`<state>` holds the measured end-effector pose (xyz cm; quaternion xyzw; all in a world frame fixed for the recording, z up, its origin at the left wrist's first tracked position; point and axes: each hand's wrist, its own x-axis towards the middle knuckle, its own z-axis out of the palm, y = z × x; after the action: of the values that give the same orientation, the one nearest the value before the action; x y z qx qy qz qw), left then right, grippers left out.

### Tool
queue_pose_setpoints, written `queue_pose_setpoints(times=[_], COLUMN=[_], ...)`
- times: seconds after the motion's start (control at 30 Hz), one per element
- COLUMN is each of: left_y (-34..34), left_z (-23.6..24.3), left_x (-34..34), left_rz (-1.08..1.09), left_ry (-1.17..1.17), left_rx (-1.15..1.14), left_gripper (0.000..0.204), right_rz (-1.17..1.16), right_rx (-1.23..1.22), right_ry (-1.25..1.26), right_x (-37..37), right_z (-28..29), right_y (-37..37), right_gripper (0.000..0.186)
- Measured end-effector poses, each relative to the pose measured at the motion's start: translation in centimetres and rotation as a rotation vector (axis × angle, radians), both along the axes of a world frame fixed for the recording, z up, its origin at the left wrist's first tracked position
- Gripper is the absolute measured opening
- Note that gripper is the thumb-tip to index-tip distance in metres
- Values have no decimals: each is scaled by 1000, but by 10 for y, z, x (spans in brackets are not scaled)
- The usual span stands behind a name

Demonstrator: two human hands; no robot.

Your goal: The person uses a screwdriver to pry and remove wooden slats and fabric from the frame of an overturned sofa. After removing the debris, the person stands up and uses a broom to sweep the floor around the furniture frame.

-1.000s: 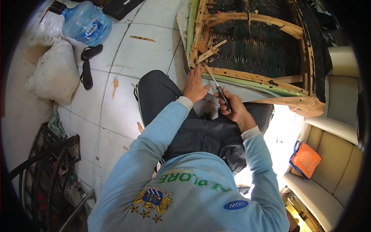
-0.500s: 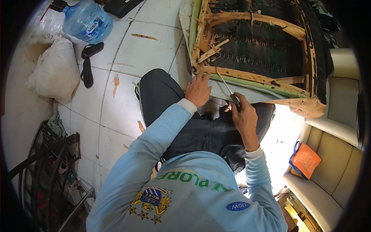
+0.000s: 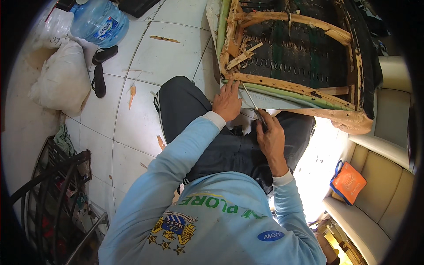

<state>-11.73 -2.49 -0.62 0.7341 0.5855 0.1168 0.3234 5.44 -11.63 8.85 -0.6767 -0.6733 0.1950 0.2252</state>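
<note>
My right hand (image 3: 271, 138) is closed round the dark handle of a screwdriver (image 3: 250, 97). Its thin metal shaft points up and left, with the tip at the near edge of a wooden seat frame (image 3: 282, 84), close to the left corner. My left hand (image 3: 227, 104) lies with fingers stretched out on that same corner, just left of the tip. Green edging (image 3: 291, 94) and pale cloth (image 3: 260, 96) run along the frame's near side. Inside the frame are wavy springs (image 3: 287, 67) over black cloth, and split wood pieces (image 3: 245, 56) near the left corner.
Wood splinters (image 3: 164, 39) lie on white floor tiles. Black sandals (image 3: 100, 81), a stuffed white sack (image 3: 64, 81) and a blue water jug (image 3: 99, 24) stand at left. A dark metal rack (image 3: 57, 176) is lower left. An orange bag (image 3: 349, 183) rests on a beige sofa at right.
My right hand has shifted slightly left, and the screwdriver's tip has moved left toward my left fingertips. My left hand stays on the frame's corner.
</note>
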Motion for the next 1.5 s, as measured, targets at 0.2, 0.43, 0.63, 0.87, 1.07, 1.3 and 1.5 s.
queue_pose_setpoints(times=[0.2, 0.43, 0.63, 0.87, 1.07, 1.3, 1.5], left_y=[-1, -1, 0, 2, 4, 4, 6], left_z=[-3, -8, -12, -6, -4, -14, -16], left_x=[0, 0, 0, 1, 2, 1, 6], left_rz=[2, 0, 7, 1, -21, 5, 22], left_ry=[-10, -13, -70, -61, -59, -87, -97], left_rx=[21, 48, 67, 50, 53, 87, 68], left_gripper=[70, 70, 70, 72, 70, 67, 63], right_rz=[-20, -138, -147, -134, -141, -196, -471], right_rx=[10, 83, 123, 11, 100, -25, -353], right_ry=[19, 35, 113, 51, 70, -74, 831], right_x=[-9, -33, -29, -10, -15, -35, -32], right_z=[-14, -36, -42, -1, -10, -1, -39], right_y=[0, 0, 25, -9, -15, -11, -19], right_gripper=[37, 34, 34, 36, 36, 35, 34])
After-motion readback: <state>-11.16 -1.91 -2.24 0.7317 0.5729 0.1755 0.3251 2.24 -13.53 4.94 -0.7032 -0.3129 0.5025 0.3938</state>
